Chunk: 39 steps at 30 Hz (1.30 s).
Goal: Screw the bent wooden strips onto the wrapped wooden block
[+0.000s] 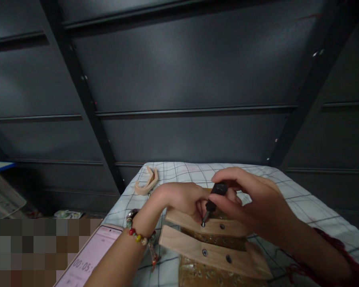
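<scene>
My right hand (248, 199) grips a screwdriver (217, 193) by its black handle, tilted with its tip down. The tip meets a small silver screw (202, 225) in the farther pale wooden piece (179, 217). Just left of the tip, the bent fingers of my left hand (187, 199) are drawn together over that piece; what they pinch is hidden. A second wooden piece (182, 241) lies nearer to me, with a screw (205, 252) and a dark hole (228, 259). Both pieces rest on a brown, tape-wrapped block (194, 275).
A curved wooden part (145, 189) sits at the far left of the checked cloth (182, 171). A phone (83, 255) showing a timer lies beside my left forearm. Behind the table stands a dark metal panel wall (185, 79).
</scene>
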### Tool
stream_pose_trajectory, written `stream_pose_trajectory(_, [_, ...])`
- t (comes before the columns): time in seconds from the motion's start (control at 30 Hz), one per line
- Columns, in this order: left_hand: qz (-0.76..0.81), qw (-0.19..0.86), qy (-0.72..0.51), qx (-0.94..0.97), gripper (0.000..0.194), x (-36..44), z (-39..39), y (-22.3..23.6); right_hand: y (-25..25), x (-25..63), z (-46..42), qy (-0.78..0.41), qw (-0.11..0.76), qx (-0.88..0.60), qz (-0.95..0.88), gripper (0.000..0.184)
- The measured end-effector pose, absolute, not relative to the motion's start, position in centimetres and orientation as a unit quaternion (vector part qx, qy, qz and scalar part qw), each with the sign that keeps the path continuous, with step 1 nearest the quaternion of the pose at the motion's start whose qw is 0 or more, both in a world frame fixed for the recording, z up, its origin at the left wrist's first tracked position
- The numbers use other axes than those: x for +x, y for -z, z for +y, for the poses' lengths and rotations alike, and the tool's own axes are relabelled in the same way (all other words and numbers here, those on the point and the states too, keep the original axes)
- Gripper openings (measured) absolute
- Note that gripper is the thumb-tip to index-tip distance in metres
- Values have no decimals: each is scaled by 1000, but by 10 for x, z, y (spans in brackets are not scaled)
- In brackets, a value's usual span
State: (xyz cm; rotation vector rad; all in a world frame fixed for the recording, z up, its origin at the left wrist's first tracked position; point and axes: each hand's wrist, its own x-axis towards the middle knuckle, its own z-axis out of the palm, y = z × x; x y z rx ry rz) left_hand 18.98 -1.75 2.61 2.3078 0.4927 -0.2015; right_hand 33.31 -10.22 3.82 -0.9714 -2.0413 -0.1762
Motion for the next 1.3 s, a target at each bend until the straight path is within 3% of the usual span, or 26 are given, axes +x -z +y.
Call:
stream_pose_trajectory(0.13, [200, 351, 89, 911, 16, 189, -18, -28, -37, 336, -98, 82, 417, -362, -829, 7])
stream_pose_trajectory(0.3, [178, 373, 71, 908, 13, 189, -17, -27, -41, 344, -98, 78, 352, -335, -870, 22])
stream_pose_trajectory(0.5, [178, 382, 67, 904, 14, 188, -17, -27, -43, 346, -99, 19, 378, -329, -865, 17])
stream_pose_trajectory(0.9, [197, 379, 66, 902, 13, 190, -20, -30, -38, 334, -98, 19, 430, -416, -801, 11])
stream_pose_trajectory(1.1, [208, 344, 87, 912, 14, 190, -22, -34, -36, 335, -100, 102, 424, -385, -814, 10])
stream_pose_trajectory(1.3, [206, 313, 71, 924, 19, 187, -22, -34, -30, 332, -105, 34, 412, -338, -845, 16])
